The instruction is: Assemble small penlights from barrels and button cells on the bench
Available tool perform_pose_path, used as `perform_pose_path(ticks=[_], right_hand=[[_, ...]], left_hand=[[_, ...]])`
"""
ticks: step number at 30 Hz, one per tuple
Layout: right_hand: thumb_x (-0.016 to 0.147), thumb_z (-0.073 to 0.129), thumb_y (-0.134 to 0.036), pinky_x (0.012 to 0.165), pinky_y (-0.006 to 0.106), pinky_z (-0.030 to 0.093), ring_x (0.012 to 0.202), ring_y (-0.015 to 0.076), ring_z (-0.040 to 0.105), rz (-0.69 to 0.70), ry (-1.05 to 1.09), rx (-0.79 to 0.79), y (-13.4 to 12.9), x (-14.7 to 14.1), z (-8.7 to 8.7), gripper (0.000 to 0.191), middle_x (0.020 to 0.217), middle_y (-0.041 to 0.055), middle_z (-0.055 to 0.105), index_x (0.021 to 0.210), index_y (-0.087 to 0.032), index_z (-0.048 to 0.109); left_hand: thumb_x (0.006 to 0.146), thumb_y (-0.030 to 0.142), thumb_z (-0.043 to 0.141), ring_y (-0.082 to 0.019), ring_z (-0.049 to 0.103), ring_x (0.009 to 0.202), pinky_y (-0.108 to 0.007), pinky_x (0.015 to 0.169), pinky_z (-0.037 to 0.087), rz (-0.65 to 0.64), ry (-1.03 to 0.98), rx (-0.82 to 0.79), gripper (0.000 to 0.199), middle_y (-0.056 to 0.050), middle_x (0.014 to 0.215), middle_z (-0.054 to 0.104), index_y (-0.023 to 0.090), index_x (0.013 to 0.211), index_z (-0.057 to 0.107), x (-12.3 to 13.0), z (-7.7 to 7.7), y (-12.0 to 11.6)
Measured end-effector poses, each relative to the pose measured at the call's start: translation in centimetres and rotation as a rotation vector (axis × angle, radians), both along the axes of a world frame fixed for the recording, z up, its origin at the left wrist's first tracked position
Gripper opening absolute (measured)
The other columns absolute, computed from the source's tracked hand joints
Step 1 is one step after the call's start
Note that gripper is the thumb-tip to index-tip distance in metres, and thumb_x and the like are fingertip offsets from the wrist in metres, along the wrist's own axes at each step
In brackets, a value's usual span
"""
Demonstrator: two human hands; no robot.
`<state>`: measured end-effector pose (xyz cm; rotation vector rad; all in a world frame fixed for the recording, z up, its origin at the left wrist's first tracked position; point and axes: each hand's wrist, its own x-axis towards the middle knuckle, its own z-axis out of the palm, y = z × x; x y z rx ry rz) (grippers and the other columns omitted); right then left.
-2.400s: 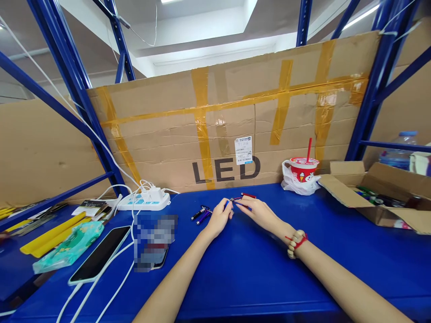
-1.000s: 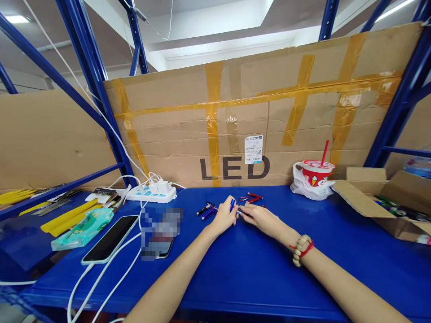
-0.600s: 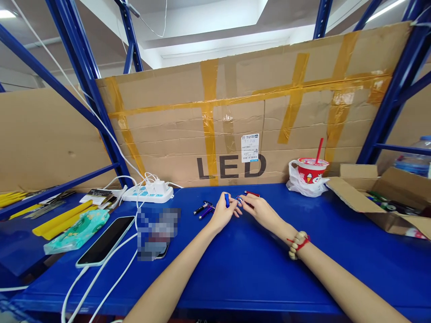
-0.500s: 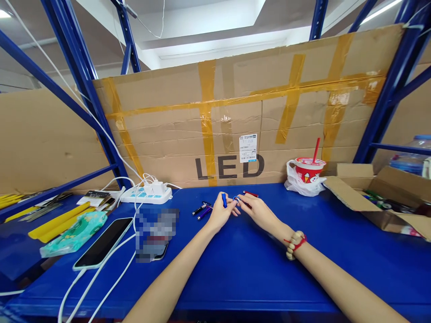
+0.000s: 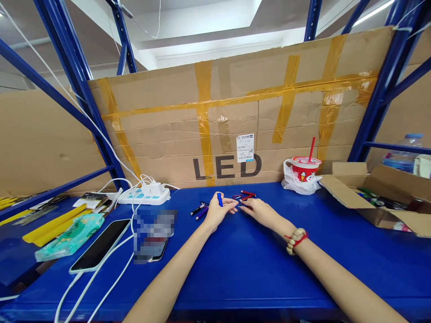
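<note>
The blue tube juts up from the nearly closed left hand, seemingly gripped for steadiness, beside the half-curled right hand, whose hold I cannot tell, with red tubes apparently kept handy toward the blue shelf's far edge

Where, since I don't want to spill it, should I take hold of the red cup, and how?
Grip the red cup below its rim, from the near side: the bag bunches around its base, and the straw rising from the lid would likely hinder a top grasp.
</note>
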<state>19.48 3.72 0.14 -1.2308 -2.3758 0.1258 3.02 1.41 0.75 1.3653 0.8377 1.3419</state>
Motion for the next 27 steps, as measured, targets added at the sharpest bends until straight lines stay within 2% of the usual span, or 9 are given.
perform_pose_path(ticks=[4, 7, 10, 14, 17, 21, 27], right_hand=[[0.083, 0.044, -0.029, 0.064, 0.027, 0.044, 0.082, 0.0192, 0.060, -0.064, -0.059, 0.037, -0.5, 0.3, 0.4, 0.021, 0.092, 0.0040, 0.063, 0.089, -0.025, 0.064], [0.086, 0.039, -0.033, 0.068, 0.026, 0.045, 0.088, 0.0176, 0.058, -0.065, 0.104, 0.100, -0.9, 0.1, 1.2, 0.027, 0.101, 0.0024, 0.060, 0.101, -0.029, 0.060], [0.086, 0.039, -0.036, 0.071, 0.026, 0.045, 0.085, 0.0146, 0.058, 0.007, 0.268, 0.098, -0.9, -0.1, 1.6, 0.027, 0.097, 0.0013, 0.060, 0.101, -0.030, 0.061], [0.084, 0.043, -0.038, 0.070, 0.026, 0.046, 0.079, 0.0141, 0.057, 0.130, 0.371, 0.033, -0.7, -0.6, 1.4, 0.026, 0.087, 0.0019, 0.060, 0.090, -0.026, 0.065], [0.082, 0.043, -0.042, 0.056, 0.023, 0.048, 0.069, 0.0129, 0.055, 0.198, 0.474, -0.104, -0.7, -1.0, 1.2, 0.031, 0.081, 0.0038, 0.058, 0.082, -0.020, 0.066], [0.080, 0.045, -0.046, 0.040, 0.018, 0.044, 0.062, 0.0110, 0.052, 0.209, 0.614, -0.271, -0.9, -1.4, 1.2, 0.035, 0.081, 0.0048, 0.054, 0.082, -0.016, 0.064], [0.077, 0.050, -0.044, 0.039, 0.018, 0.043, 0.060, 0.0095, 0.050, 0.227, 0.639, -0.260, -0.8, -1.5, 1.0, 0.033, 0.081, 0.0042, 0.055, 0.091, -0.017, 0.064]], left_hand=[[0.068, 0.034, 0.064, -0.011, 0.060, 0.052, -0.021, 0.049, 0.046, 0.000, -0.025, -0.037, 0.043, -0.004, 0.072, 0.065, 0.020, 0.075, 0.025, 0.1, 0.3, -0.2], [0.069, 0.036, 0.063, -0.011, 0.060, 0.055, -0.020, 0.048, 0.045, 0.002, 0.002, -0.076, 0.040, -0.005, 0.074, 0.065, 0.019, 0.078, 0.028, 0.1, 0.3, -0.2], [0.068, 0.040, 0.062, -0.011, 0.059, 0.054, -0.017, 0.042, 0.041, -0.018, 0.042, -0.089, 0.041, -0.004, 0.076, 0.064, 0.019, 0.077, 0.029, 0.1, 0.2, -0.2], [0.064, 0.046, 0.063, -0.009, 0.055, 0.047, -0.016, 0.036, 0.037, -0.062, 0.063, -0.083, 0.046, -0.001, 0.071, 0.061, 0.020, 0.076, 0.028, 0.1, 0.1, -0.2], [0.059, 0.050, 0.065, -0.007, 0.051, 0.041, -0.015, 0.033, 0.034, -0.074, 0.042, -0.095, 0.050, 0.003, 0.063, 0.058, 0.020, 0.076, 0.028, 0.1, 0.0, -0.1], [0.058, 0.051, 0.065, -0.004, 0.041, 0.032, -0.014, 0.031, 0.028, -0.051, -0.002, -0.119, 0.051, 0.008, 0.053, 0.051, 0.020, 0.078, 0.029, 0.1, 0.0, 0.0], [0.059, 0.053, 0.064, -0.002, 0.036, 0.030, -0.015, 0.032, 0.025, -0.049, -0.048, -0.144, 0.050, 0.005, 0.056, 0.053, 0.019, 0.075, 0.031, 0.0, 0.3, 0.0]])
